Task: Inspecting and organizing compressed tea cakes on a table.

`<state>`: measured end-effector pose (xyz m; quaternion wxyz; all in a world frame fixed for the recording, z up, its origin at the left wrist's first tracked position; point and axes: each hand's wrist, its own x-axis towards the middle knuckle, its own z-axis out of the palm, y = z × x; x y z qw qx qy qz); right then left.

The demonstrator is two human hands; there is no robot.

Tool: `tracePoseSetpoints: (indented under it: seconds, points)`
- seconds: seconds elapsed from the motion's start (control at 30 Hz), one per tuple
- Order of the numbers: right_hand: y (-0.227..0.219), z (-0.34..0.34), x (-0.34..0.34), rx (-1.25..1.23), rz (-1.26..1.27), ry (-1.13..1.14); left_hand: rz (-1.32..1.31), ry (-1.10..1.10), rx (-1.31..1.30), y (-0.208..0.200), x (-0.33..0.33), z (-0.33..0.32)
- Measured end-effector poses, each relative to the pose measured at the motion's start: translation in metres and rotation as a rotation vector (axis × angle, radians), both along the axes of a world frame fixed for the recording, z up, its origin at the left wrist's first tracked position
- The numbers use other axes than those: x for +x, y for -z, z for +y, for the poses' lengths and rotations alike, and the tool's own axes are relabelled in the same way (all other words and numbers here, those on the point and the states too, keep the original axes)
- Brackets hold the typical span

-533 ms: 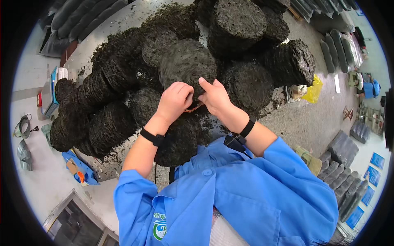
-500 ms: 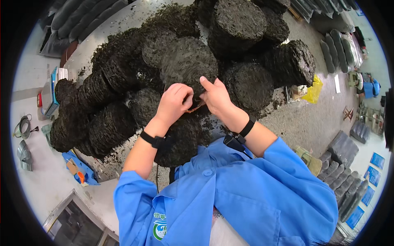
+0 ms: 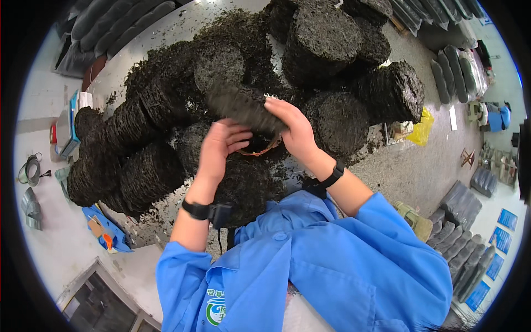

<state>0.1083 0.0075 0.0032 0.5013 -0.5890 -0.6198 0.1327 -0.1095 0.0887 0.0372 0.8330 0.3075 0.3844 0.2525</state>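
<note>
Pale tabletop (image 3: 168, 33) shows in patches between round dark stacks (image 3: 326, 33) of what look like dried leafy sheets, with loose flakes (image 3: 112, 98) strewn around them. Speckled grey floor (image 3: 398, 166) lies to the right, near a yellow bag (image 3: 422, 128), and filled bags (image 3: 464, 257) line the far right side.

One dark slab (image 3: 243, 108), slightly blurred, is tilted between the two hands, above the middle of the heap. The right hand (image 3: 298, 131) pinches its right end, thumb along the upper edge; the other fingers are mostly hidden. The left hand (image 3: 220, 146) sits at the lower left edge, fingers spread a little and loosely curled, not closed round anything. Whether its fingertips touch the slab, I cannot tell. A reddish string (image 3: 259, 152) hangs in a curve just below the slab, between the hands; what holds it is unclear.

Judging by the flakes, the edges shed easily, so handling calls for a broad, light hold: the left palm flat beneath to share the weight, the right thumb pressing evenly rather than digging in, and the string kept clear of the crumbly rim.
</note>
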Motion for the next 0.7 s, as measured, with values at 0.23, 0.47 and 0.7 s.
tracePoseSetpoints:
  seconds: [0.23, 0.47, 0.7]
  points:
    - [-0.032, -0.046, 0.004, -0.277, -0.279, -0.138, 0.123, -0.215, 0.204, -0.006, -0.030, -0.019]
    - [-0.015, -0.076, 0.006, -0.641, 1.407, -0.087, 0.137, -0.068, 0.160, 0.009, -0.046, -0.054]
    - [-0.007, -0.112, 0.028, -0.509, 1.499, 0.038, 1.098, 0.189, 1.343, 0.001, -0.108, -0.099]
